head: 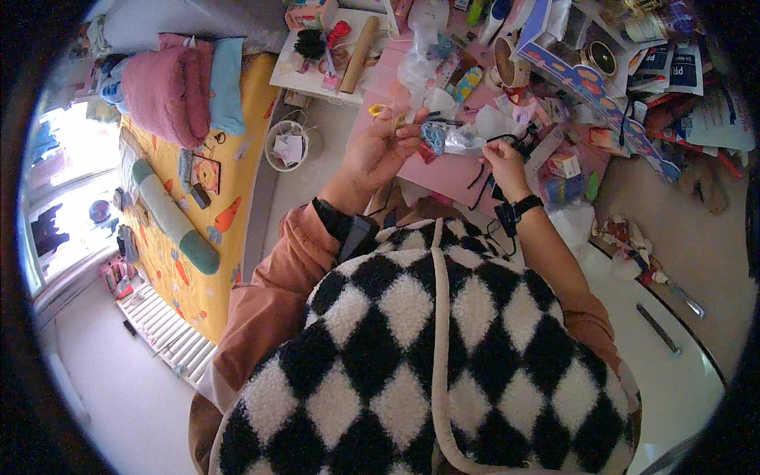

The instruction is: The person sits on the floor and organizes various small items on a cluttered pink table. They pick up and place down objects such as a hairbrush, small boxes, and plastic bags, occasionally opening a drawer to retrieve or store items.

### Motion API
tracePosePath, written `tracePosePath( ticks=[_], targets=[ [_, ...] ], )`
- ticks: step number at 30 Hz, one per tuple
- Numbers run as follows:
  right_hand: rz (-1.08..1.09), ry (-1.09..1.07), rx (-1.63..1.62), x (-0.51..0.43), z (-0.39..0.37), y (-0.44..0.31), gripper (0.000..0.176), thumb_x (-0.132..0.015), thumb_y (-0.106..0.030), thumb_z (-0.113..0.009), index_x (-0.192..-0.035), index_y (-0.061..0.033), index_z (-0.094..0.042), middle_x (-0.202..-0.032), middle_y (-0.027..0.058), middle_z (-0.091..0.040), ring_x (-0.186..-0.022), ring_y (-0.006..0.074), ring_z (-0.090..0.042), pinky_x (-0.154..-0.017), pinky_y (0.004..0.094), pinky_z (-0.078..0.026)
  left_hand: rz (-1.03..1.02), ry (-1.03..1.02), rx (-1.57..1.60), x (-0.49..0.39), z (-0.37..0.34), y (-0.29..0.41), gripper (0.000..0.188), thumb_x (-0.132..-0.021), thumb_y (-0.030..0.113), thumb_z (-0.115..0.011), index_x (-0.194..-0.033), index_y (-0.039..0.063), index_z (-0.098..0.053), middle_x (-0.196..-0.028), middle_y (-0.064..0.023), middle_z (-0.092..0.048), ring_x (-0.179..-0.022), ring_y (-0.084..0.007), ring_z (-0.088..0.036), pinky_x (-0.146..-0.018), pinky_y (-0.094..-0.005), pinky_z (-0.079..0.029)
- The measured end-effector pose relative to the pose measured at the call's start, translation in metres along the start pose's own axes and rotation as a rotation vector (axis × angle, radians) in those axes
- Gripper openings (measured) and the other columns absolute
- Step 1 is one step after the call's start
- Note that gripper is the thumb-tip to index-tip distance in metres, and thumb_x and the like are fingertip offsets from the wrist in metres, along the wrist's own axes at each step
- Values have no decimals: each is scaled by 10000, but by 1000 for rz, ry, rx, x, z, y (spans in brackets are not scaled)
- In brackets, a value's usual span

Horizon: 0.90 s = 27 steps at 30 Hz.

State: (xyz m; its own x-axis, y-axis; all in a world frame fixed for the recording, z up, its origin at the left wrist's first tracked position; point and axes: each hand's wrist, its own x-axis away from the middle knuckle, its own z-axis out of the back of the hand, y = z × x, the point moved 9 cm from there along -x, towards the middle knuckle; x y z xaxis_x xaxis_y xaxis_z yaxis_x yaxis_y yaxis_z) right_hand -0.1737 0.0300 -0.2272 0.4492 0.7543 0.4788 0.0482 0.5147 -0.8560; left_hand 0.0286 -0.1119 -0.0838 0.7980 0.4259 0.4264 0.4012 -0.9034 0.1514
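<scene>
My left hand (380, 148) is over the front of a pink table (415, 169), palm turned up and fingers curled. A yellow loop (376, 110) shows beside its fingers; whether anything is held is too blurred to tell. A blue knotted yarn-like piece (434, 138) lies just right of these fingers. My right hand (504, 163) has thumb and forefinger brought together at the end of a clear plastic packet (463, 140). A thin black cord (478, 176) hangs by those fingertips. Which of the two they pinch is unclear. Both wrists wear black straps.
Clutter crowds the table's far side: a tape roll (510, 62), a yellow-and-blue tube (467, 84), plastic wrap (418, 65) and a blue patterned box (585, 89). A white waste bin (286, 146) stands left, before a yellow bed (234, 172). A white surface (629, 320) curves at right.
</scene>
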Motion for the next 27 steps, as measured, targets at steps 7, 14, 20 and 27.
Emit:
tracePosePath(
  ticks=[7, 14, 20, 27],
  targets=[
    [-161, -2, -220, 0, -3, 12, 156, -967, -193, -638, -1014, -44, -634, -881, 10, -667, -770, 101, -651, -622, 261, -470, -51, 237, -303, 2, 89, 5, 173, -991, 117, -559, -1143, 36, -580, -1110, -55, -607, -828, -114, -534, -768, -229, -438],
    [559, 290, 709, 19, -19, -87, 257, -819, -81, -690, -1059, -46, -606, -984, 115, -601, -984, 301, -613, -812, 385, -499, -25, 363, -405, 14, 137, 1, 397, -903, -46, -614, -1281, 7, -505, -1149, -109, -601, -1031, -223, -613, -938, -294, -486],
    [716, -135, 786, 11, -118, -82, 300, -797, -61, -673, -1090, -66, -614, -1162, 127, -546, -1136, 346, -540, -948, 433, -467, 3, 392, -500, 22, 133, 3, 383, -911, 5, -636, -1273, -8, -513, -1105, -93, -608, -1003, -195, -610, -890, -284, -496],
    [606, -150, 1061, -18, -123, -51, 228, -881, -108, -553, -1090, -62, -631, -1197, 152, -542, -1138, 356, -529, -954, 447, -463, -39, 426, -332, 35, 168, 6, 220, -981, 202, -613, -1116, 29, -602, -1012, -64, -627, -904, -149, -593, -780, -265, -494]
  ],
)
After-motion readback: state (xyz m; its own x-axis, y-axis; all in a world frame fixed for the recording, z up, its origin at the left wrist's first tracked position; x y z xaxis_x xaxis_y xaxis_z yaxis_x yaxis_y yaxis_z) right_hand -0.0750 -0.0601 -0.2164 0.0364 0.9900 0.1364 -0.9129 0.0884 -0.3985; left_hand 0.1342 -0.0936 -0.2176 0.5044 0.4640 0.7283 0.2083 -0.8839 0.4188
